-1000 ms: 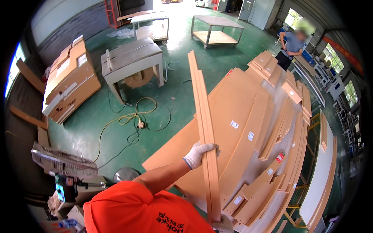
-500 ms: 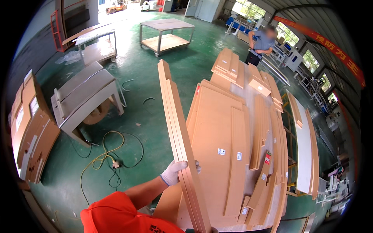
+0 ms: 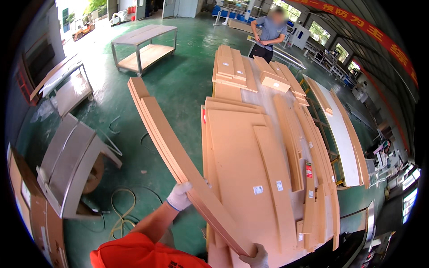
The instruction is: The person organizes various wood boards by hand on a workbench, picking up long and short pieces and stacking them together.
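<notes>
Both white-gloved hands carry a stack of long, narrow tan wooden boards (image 3: 178, 152), slanting from the far left to the near right. My left hand (image 3: 179, 195) is closed round the stack's left side at about the middle; some of its fingers are hidden behind the wood. My right hand (image 3: 256, 258) grips the near end at the lower edge of the view, partly cut off. One board sticks out past the others at the far end. To the right and below the stack lie large flat tan panels (image 3: 232, 152) with small white labels.
More narrow boards (image 3: 288, 138) and short stacked pieces (image 3: 230, 67) cover the worktable. A person (image 3: 270, 33) in a grey shirt stands at its far end. On the left are a wheeled table (image 3: 145, 33), a grey bench (image 3: 71, 161) and a coiled yellow cable (image 3: 123, 216) on the floor.
The board stack has swung so its far end points further left and its near end further right. My right hand, almost hidden before, now shows. My view has turned to the right.
</notes>
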Motion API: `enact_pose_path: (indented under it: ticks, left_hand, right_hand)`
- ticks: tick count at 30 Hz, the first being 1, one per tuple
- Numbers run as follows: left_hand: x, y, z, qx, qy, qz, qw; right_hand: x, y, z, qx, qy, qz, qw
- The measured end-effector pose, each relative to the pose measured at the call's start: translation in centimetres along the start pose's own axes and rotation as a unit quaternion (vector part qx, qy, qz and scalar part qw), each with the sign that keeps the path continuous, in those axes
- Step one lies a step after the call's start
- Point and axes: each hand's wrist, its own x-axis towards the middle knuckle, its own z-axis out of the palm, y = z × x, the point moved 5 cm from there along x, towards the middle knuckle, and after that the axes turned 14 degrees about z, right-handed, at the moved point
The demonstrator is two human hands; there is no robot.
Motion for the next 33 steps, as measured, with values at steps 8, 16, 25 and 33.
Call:
enact_pose_path:
  ticks: [8, 16, 25, 33]
  left_hand:
    - [10.0, 7.4, -2.8, -0.022, -0.063, -0.100, 0.993]
    - [26.6, 9.2, -4.7, -0.014, -0.103, -0.155, 0.983]
    - [56.4, 14.7, -11.5, 0.221, -0.191, -0.152, 0.944]
    - [69.1, 29.4, -53.6, 0.535, 0.205, -0.247, 0.782]
  right_hand:
    - [5.5, -29.1, 6.2, -0.115, -0.150, 0.010, 0.982]
    - [23.2, -46.1, 12.8, -0.024, -0.049, -0.028, 0.998]
    - [47.3, -59.8, 13.5, 0.155, 0.023, -0.005, 0.988]
    - [72.7, -68.9, 10.1, 0.040, 0.167, 0.034, 0.985]
